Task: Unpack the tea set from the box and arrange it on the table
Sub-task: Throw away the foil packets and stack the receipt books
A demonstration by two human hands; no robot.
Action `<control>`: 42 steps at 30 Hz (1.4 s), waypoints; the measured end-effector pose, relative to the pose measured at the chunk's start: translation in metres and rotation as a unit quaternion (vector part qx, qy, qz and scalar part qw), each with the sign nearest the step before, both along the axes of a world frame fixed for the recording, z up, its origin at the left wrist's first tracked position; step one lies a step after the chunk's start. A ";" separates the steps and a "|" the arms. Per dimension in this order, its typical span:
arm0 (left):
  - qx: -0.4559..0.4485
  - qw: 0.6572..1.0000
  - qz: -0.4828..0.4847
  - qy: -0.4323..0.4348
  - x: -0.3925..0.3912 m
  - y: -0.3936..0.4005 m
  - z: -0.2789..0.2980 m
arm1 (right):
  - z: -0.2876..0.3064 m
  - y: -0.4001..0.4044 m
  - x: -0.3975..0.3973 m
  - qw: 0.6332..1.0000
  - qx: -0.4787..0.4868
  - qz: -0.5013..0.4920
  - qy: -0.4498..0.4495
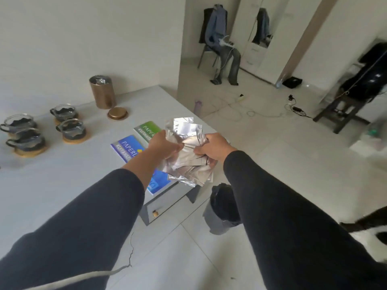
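Observation:
Both hands hold a bundle of several silver foil sachets (189, 151) above the table's right edge. My left hand (162, 144) grips the bundle's left side and my right hand (213, 146) grips its right side. On the white table (62, 185), at the far left, stand several glass cups (71, 128) with dark holders on round wooden coasters. Behind them an open bronze canister (102, 92) has foil showing inside. Its bronze lid (117, 113) lies flat in front of it.
Blue (127, 148) and green (147, 129) paper packs lie on the table under my hands. A grey waste bin (219, 208) with a dark liner stands on the floor beside the table. A grey drawer unit (167, 203) sits below the edge. Cables lie across the floor further off.

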State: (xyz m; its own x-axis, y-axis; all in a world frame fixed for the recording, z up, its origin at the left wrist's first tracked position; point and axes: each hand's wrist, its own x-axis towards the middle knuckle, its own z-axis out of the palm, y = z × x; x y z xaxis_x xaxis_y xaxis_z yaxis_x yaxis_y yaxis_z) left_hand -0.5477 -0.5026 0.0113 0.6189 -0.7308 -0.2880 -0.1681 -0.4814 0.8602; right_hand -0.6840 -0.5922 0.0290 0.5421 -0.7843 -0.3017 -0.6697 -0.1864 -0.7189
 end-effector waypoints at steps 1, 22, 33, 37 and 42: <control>-0.004 1.000 -0.014 0.001 -0.020 -0.018 -0.002 | -0.001 -0.015 -0.022 1.000 -0.004 -0.016 0.002; 0.069 0.983 -0.164 0.034 -0.174 -0.269 -0.139 | -0.151 -0.189 -0.181 0.969 0.012 -0.245 0.028; 0.171 0.966 -0.191 -0.006 -0.189 -0.308 -0.308 | -0.320 -0.230 -0.192 0.952 0.112 -0.279 0.054; 0.194 0.953 -0.231 -0.032 -0.191 -0.315 -0.364 | -0.378 -0.239 -0.196 0.956 0.123 -0.252 0.086; 0.238 0.916 -0.322 -0.036 -0.198 -0.318 -0.421 | -0.429 -0.248 -0.207 0.951 0.182 -0.207 0.143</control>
